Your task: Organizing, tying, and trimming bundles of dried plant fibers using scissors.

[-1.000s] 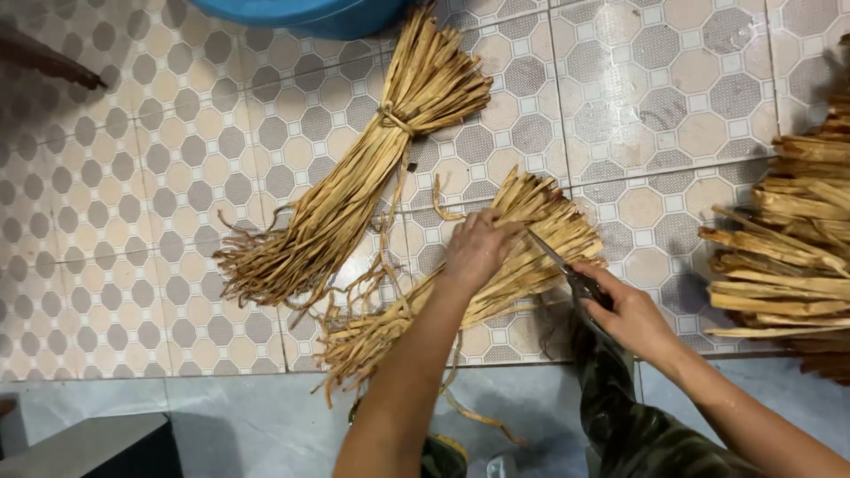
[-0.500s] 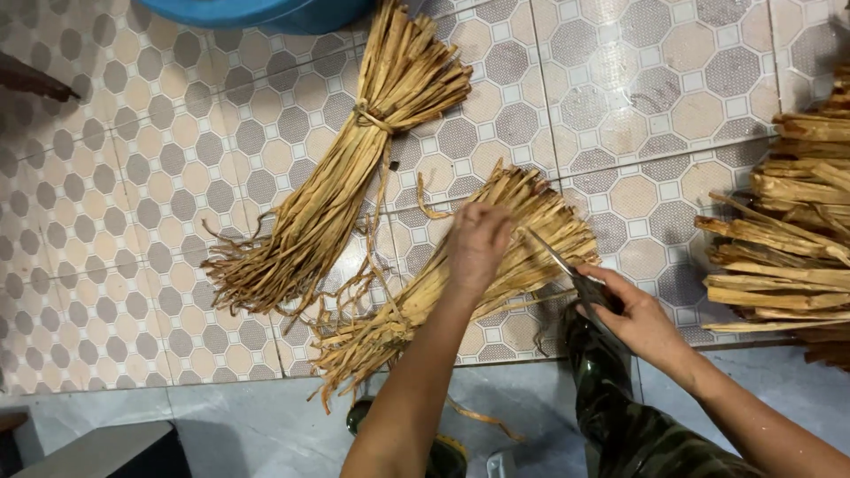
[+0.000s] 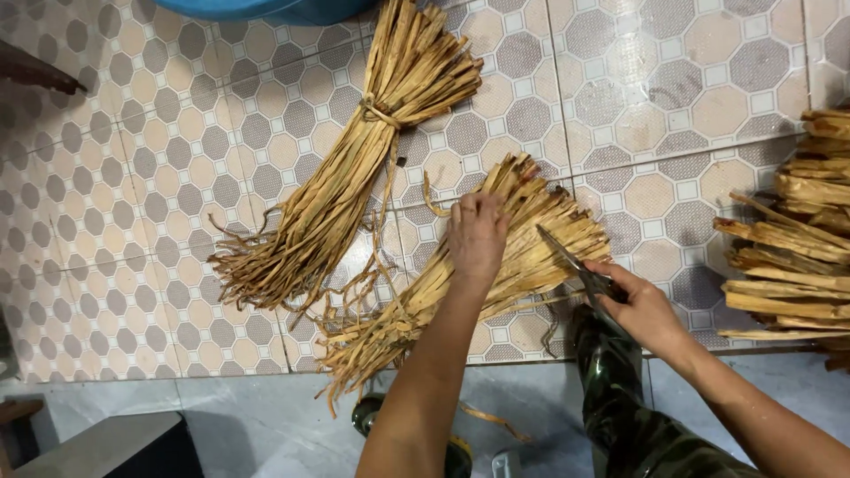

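On the tiled floor, head view: two bundles of dried yellow strips are laid side by side, slanting from upper right to lower left.
Near bundle [image 3: 460, 283]: pinned flat by the left hand [image 3: 476, 232], which is pressed palm-down on its upper part; the fingers are curled over the strips, closed on them.
Scissors [image 3: 580, 270]: held in the right hand [image 3: 645, 310], fingers wrapped shut round the handles; the blades are slightly parted and point up-left at the right edge of the near bundle, touching or just beside it (which of the two cannot be told).
Step in hand: judged to be trimming of the near bundle's fanned top end, with the bundle steadied for the cut.
Next move calls for: the blades to be brought squarely across the strip ends, and the left fingers to be kept clear of the blade line (they lie near it).
Tied bundle [image 3: 354, 177]: lies just to the left, bound with a strip near its upper third; its frayed lower ends mingle with loose strands from the near bundle and could be caught up.
Stack at right [image 3: 788, 239]: thicker split pieces, piled well apart from the hands.
Blue tub [image 3: 266, 9]: at the top edge, only its rim in view.
Camouflage trouser leg [image 3: 620, 398]: sits below the right hand, close under the working space.
Dark object [image 3: 35, 71]: at the far left edge, unidentifiable.
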